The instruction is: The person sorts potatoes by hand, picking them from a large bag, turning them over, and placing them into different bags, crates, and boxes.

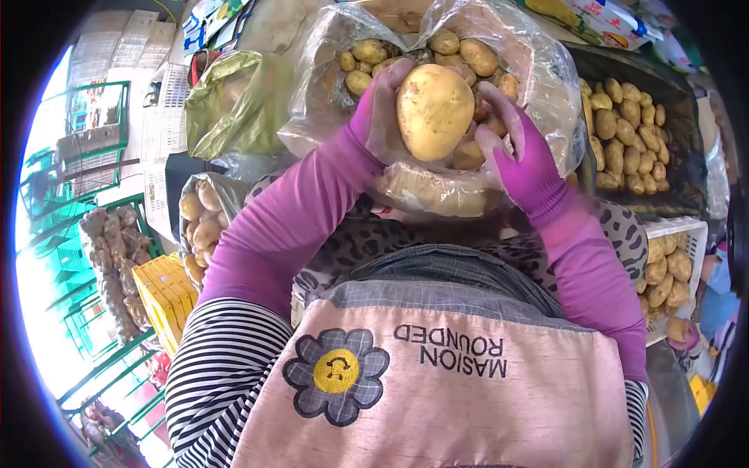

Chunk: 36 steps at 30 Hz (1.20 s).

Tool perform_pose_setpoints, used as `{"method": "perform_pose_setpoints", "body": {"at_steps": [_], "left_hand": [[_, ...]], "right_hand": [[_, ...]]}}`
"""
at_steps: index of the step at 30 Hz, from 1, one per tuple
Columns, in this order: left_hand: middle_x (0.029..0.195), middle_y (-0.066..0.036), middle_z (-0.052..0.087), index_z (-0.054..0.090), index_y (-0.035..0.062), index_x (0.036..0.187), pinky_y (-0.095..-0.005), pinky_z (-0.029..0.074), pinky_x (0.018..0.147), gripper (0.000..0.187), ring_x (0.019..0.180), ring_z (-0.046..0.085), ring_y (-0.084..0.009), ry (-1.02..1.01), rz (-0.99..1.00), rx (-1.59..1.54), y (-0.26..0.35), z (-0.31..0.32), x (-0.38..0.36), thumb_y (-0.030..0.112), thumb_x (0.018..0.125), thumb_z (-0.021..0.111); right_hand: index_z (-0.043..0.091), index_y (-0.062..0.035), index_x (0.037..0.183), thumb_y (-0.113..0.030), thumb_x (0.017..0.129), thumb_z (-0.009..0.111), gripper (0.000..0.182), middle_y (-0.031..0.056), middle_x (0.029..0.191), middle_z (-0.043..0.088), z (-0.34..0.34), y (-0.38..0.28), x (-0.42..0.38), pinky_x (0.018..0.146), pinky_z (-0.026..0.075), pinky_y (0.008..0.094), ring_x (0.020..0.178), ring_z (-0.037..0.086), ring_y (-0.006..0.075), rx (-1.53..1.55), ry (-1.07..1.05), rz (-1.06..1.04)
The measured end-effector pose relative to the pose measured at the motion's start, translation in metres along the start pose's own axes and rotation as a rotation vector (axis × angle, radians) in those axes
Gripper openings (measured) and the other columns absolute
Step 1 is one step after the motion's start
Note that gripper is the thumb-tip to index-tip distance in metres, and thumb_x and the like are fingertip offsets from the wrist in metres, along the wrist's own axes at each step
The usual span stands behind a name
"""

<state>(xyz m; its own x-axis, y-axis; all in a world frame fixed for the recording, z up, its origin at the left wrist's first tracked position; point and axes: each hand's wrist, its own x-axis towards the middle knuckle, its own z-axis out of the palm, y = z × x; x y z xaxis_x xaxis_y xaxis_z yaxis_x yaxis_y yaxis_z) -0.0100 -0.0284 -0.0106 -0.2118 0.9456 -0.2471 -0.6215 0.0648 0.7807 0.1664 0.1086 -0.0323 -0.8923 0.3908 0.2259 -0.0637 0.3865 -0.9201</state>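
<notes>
A large pale yellow potato [434, 113] is held up in my left hand [378, 113], whose gloved fingers close around its left side. On its other side, my right hand [521, 152] is open, fingers and thumb apart, with the fingertips close to the potato. Both hands wear purple gloves, dusty at the fingers. Below them stands a container lined with clear plastic [554, 62], with smaller potatoes [477, 57] inside. Some of those potatoes are hidden behind my hands and the large one.
A black-lined crate [686, 132] of potatoes stands at right, with a white crate [694, 226] below it. At left are a greenish plastic bag [234, 101], a bag of potatoes [204, 218] and a yellow crate [164, 292]. Another person [718, 292] is partly visible at far right.
</notes>
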Motion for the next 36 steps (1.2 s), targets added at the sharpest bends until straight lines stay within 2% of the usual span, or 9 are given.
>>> {"method": "perform_pose_setpoints", "body": {"at_steps": [6, 15, 18, 20, 22, 28, 33, 34, 36], "left_hand": [[0.118, -0.02, 0.059, 0.045, -0.0007, 0.131, -0.0444, 0.053, 0.088, 0.081, 0.103, 0.062, -0.0313, 0.015, -0.053, 0.009, -0.006, 0.013, -0.001, 0.067, 0.087, 0.04], [0.111, -0.02, 0.06, 0.044, -0.0022, 0.131, -0.0435, 0.053, 0.085, 0.089, 0.098, 0.062, -0.0323, 0.059, -0.098, -0.097, -0.012, 0.002, 0.01, 0.073, 0.085, 0.036], [0.11, -0.015, 0.063, 0.051, -0.0003, 0.123, -0.0394, 0.053, 0.082, 0.059, 0.097, 0.064, -0.027, 0.182, -0.065, -0.277, -0.013, 0.01, 0.021, 0.048, 0.09, 0.048], [0.109, -0.012, 0.065, 0.055, 0.001, 0.117, -0.0366, 0.053, 0.081, 0.039, 0.096, 0.064, -0.0235, 0.264, -0.064, -0.407, -0.019, 0.015, 0.027, 0.032, 0.093, 0.056], [0.108, -0.011, 0.065, 0.055, 0.0011, 0.117, -0.0362, 0.053, 0.081, 0.035, 0.096, 0.064, -0.0227, 0.282, 0.175, 0.779, -0.023, -0.001, 0.034, 0.026, 0.093, 0.057], [0.128, -0.019, 0.05, 0.05, -0.004, 0.123, -0.0324, 0.047, 0.091, 0.036, 0.104, 0.06, -0.0231, 0.23, 0.726, 1.303, -0.035, 0.048, 0.029, 0.014, 0.092, 0.054], [0.127, -0.019, 0.051, 0.039, -0.0035, 0.134, -0.0379, 0.042, 0.1, 0.052, 0.116, 0.052, -0.0255, 0.27, 0.352, 0.577, -0.013, 0.022, 0.035, 0.026, 0.094, 0.053], [0.124, -0.018, 0.053, 0.041, -0.0026, 0.134, -0.0363, 0.042, 0.099, 0.049, 0.114, 0.052, -0.0239, 0.256, 0.397, 0.488, -0.013, 0.021, 0.035, 0.026, 0.095, 0.051], [0.123, -0.017, 0.053, 0.04, -0.0014, 0.136, -0.0338, 0.04, 0.1, 0.05, 0.114, 0.052, -0.0232, 0.076, 0.505, 0.509, -0.016, 0.023, 0.033, 0.031, 0.098, 0.046]], "right_hand": [[0.042, -0.0098, 0.136, -0.034, 0.081, 0.068, 0.066, 0.0218, 0.144, 0.032, 0.003, -0.039, 0.004, 0.107, 0.034, 0.0483, 0.131, 0.036, 0.0408, -0.486, -0.086, -0.441], [0.039, -0.0038, 0.139, -0.033, 0.085, 0.063, 0.066, 0.025, 0.142, 0.035, -0.011, -0.009, 0.008, 0.108, 0.033, 0.0462, 0.133, 0.035, 0.039, -0.197, 0.071, -0.203], [0.027, -0.0041, 0.144, -0.029, 0.086, 0.064, 0.073, 0.023, 0.139, 0.039, 0.002, -0.012, 0.006, 0.107, 0.035, 0.0437, 0.13, 0.04, 0.035, 0.011, 0.037, -0.184], [0.021, -0.003, 0.145, -0.029, 0.088, 0.063, 0.076, 0.0211, 0.137, 0.041, 0.006, -0.012, 0.002, 0.105, 0.038, 0.0413, 0.127, 0.044, 0.0319, 0.475, 0.046, 0.139], [0.017, -0.0027, 0.146, -0.031, 0.09, 0.061, 0.077, 0.0194, 0.135, 0.042, 0.006, -0.01, -0.002, 0.102, 0.041, 0.0387, 0.124, 0.047, 0.0292, 0.796, 0.065, 0.376], [0.029, -0.0035, 0.14, -0.038, 0.095, 0.05, 0.061, 0.0156, 0.13, 0.047, 0.002, 0.0, 0.002, 0.092, 0.05, 0.0376, 0.117, 0.053, 0.0245, 1.153, -0.011, 0.626], [0.041, -0.0036, 0.133, -0.044, 0.097, 0.044, 0.054, 0.0166, 0.112, 0.059, -0.015, -0.016, 0.008, 0.072, 0.058, 0.0327, 0.094, 0.065, 0.0236, 1.411, -0.215, 0.81], [0.044, -0.003, 0.129, -0.05, 0.098, 0.035, 0.057, 0.016, 0.095, 0.064, -0.017, -0.017, 0.011, 0.056, 0.056, 0.0283, 0.072, 0.066, 0.0213, 1.361, -0.249, 0.805], [0.051, -0.0041, 0.123, -0.055, 0.096, 0.036, 0.059, 0.0129, 0.087, 0.064, -0.019, -0.013, 0.015, 0.047, 0.049, 0.0261, 0.062, 0.061, 0.0161, 1.329, -0.226, 0.739]]}}
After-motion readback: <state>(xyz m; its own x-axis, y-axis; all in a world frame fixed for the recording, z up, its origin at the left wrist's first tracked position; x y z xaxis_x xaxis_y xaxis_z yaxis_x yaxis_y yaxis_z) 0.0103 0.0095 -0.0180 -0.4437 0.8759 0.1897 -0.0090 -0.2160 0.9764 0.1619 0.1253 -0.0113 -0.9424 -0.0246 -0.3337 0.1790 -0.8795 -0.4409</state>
